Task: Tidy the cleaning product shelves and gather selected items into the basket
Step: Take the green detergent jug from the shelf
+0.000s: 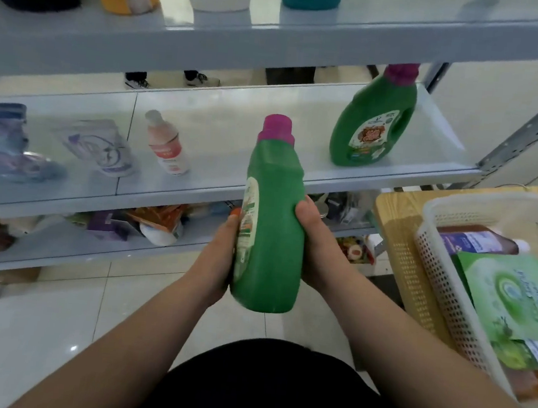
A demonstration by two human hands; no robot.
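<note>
At the centre of the frame, the left hand [221,258] and right hand [311,241] grasp a green detergent bottle [271,237] with a magenta cap, upright before the middle shelf [222,127]. The perforated basket [447,254] sits at the right edge.

Glossy pale floor tiles [35,329] fill the lower left of the frame, catching soft white reflections from overhead light. Across the upper half runs a grey-white metal shelving unit [211,38], tier upon tier, its perforated upright [527,130] slanting down the right edge. At right sits a light wooden table [395,209]. Behind the shelves, near top centre, someone's sneakers [171,79] stand on the tiles.
</note>
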